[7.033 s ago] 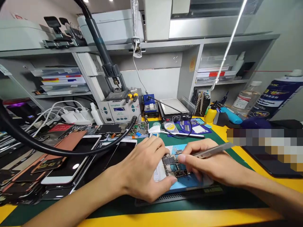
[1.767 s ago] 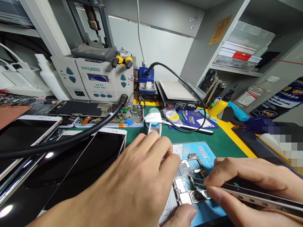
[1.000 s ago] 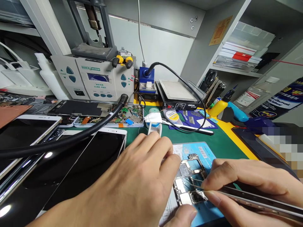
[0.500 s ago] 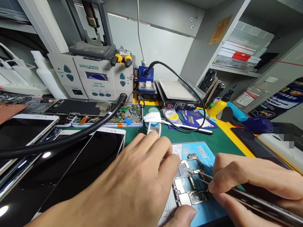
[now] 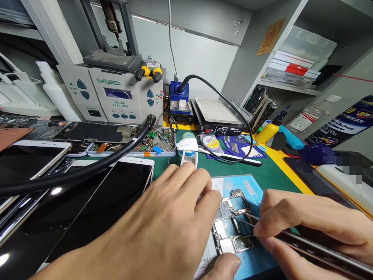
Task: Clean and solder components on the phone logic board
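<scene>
A phone circuit board (image 5: 229, 229) with silver shields lies on a blue pad (image 5: 256, 256) at the lower centre. My left hand (image 5: 175, 217) rests beside it on the left, fingers curled and thumb near the board's lower edge; whatever its fingers may hold is hidden beneath them. From the right, my right hand (image 5: 303, 225) pinches thin metal tweezers (image 5: 250, 221), whose two slightly parted tips reach over the middle of the board. The inner edge of the board is partly covered by my left hand.
Phones (image 5: 110, 198) lie at the left under a black hose (image 5: 122, 155). Behind are a grey hot-air station (image 5: 116, 95), a hot plate (image 5: 217, 112) and a black-handled brush (image 5: 233, 158). A yellow bottle (image 5: 266, 132) stands at the right, with a large dark can (image 5: 340, 120) beyond.
My right hand has shifted very slightly left, and the tweezers have moved a little with it. My left hand looks almost unmoved.
</scene>
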Demonstrator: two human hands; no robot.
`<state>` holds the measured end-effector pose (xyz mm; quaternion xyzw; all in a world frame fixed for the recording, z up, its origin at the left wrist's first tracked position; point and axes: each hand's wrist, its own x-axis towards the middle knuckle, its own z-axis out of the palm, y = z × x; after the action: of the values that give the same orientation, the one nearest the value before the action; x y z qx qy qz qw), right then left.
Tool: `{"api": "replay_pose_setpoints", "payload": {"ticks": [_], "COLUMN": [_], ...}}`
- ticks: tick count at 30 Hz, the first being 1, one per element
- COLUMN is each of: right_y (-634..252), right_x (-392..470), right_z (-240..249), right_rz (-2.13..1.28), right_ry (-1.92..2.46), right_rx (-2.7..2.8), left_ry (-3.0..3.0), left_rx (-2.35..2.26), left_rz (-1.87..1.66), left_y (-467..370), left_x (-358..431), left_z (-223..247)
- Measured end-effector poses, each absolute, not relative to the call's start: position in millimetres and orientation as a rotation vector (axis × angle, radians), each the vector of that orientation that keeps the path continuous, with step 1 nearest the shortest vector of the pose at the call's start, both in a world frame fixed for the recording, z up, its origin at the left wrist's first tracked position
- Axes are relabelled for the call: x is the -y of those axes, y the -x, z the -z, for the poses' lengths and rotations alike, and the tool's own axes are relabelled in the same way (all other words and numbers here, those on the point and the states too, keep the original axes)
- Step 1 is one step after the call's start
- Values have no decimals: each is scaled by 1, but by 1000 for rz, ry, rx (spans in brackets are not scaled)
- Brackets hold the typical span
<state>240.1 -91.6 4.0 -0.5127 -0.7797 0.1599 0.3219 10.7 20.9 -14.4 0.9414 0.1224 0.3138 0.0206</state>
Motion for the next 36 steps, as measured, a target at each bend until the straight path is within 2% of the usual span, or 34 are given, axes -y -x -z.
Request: {"api": "replay_pose_setpoints", "payload": {"ticks": [6, 11, 18, 22, 25, 28, 36], "right_y": [-238, -238, -238, -242, -241, -237, -240], "right_x": [90, 90, 90, 90, 90, 90, 91], "right_z": [-2, -2, -2, -4, -3, -1, -3], "right_rz": [-418, -425, -442, -459, -459, -444, -416], "right_ry": [1321, 1307, 1290, 1301, 1302, 1309, 1326], "right_rx": [2013, 2027, 1984, 2066, 2030, 1967, 2014], "left_ry": [-2880, -2866, -2879, -2874, -2878, -2844, -2863], "left_rx": [-391, -620, -455, -618, -418, -624, -583], "left_rz": [-915, -894, -889, -928, -924, -961, -896], "left_y": [-11, -14, -12, -12, -12, -12, -14], "left_x": [-16, -4, -11, -11, -10, -8, -8], "left_z": [12, 11, 12, 13, 12, 12, 18]}}
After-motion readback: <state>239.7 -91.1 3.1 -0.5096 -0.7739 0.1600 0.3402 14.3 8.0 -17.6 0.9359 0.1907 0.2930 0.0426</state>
